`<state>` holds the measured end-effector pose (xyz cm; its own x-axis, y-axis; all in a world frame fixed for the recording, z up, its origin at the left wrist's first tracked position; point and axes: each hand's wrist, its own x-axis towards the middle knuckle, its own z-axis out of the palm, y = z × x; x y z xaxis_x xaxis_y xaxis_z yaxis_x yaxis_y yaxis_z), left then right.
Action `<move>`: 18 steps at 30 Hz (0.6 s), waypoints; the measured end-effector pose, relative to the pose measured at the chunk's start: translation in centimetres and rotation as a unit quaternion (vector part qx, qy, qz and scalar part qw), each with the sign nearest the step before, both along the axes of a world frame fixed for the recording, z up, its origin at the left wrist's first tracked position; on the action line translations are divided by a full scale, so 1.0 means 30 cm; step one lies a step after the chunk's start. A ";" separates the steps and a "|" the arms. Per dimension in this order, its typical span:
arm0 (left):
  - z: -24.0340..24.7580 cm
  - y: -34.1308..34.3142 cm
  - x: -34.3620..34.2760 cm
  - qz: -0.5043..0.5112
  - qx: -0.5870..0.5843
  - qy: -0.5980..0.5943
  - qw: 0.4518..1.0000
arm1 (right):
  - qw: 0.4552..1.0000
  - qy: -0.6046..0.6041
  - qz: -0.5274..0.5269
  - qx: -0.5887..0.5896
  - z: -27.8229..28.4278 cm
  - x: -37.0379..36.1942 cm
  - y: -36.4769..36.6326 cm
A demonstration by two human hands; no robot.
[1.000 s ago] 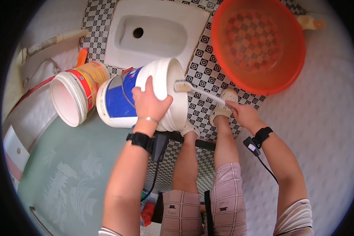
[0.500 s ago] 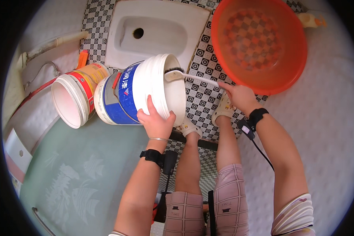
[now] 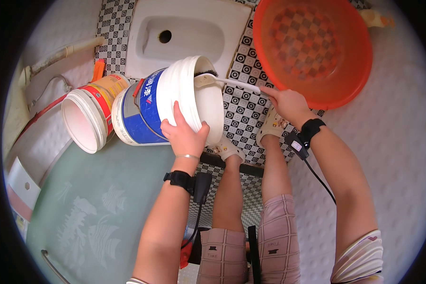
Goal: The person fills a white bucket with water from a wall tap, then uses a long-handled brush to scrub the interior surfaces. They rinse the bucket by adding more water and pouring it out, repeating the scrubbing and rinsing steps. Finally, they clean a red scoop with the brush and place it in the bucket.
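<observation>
A large white bucket [image 3: 173, 92] with a blue label lies tipped on its side, its mouth facing right. My left hand [image 3: 183, 133] grips the near side by the rim, forefinger stretched along the outer wall. In my right hand [image 3: 288, 105] is the end of the white handle of a scrub brush [image 3: 236, 84]. The brush's dark bristles are at the upper inside wall of the bucket, just within the mouth; part of them is hidden.
A smaller yellow and red bucket [image 3: 92, 106] lies tipped at the left. Beyond is a white squat toilet [image 3: 189, 12]. An orange basin [image 3: 359, 71] stands at the far right, beside the wall. A frosted glass panel [image 3: 142, 199] fills the near left; the floor is patterned tile.
The brush head has moved up and slightly left, a little deeper into the bucket. The bucket's mouth has shifted slightly upward with my left hand, which keeps its grip.
</observation>
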<state>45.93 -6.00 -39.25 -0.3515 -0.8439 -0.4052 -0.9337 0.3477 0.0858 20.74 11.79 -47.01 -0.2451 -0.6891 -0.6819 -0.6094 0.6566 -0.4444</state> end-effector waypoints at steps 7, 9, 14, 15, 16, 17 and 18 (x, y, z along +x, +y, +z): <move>-0.004 -0.021 -0.022 0.013 0.005 0.001 1.000 | 0.941 -0.223 -0.181 0.179 0.100 0.133 0.264; 0.002 -0.010 -0.018 0.017 0.008 -0.004 1.000 | 0.966 -0.175 -0.152 0.113 0.061 0.102 0.236; -0.007 -0.010 -0.015 0.014 -0.001 0.004 1.000 | 0.981 -0.115 -0.147 0.045 -0.060 0.020 0.145; -0.013 -0.018 -0.020 0.012 -0.008 0.007 1.000 | 0.985 -0.103 -0.128 0.045 -0.051 0.035 0.163; -0.016 -0.022 -0.024 0.007 -0.018 0.015 1.000 | 0.987 -0.097 -0.103 0.073 -0.026 0.061 0.194; -0.015 -0.027 -0.026 0.014 -0.011 0.008 1.000 | 0.975 -0.138 -0.128 0.121 0.009 0.096 0.232; -0.012 -0.026 -0.029 0.029 0.009 -0.005 1.000 | 0.964 -0.187 -0.131 0.137 0.049 0.131 0.268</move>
<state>45.05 -6.78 -39.61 -0.2976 -0.8556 -0.4236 -0.9532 0.2907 0.0825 24.68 19.81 -45.54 -0.0882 -0.4192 -0.9036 -0.2383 0.8897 -0.3894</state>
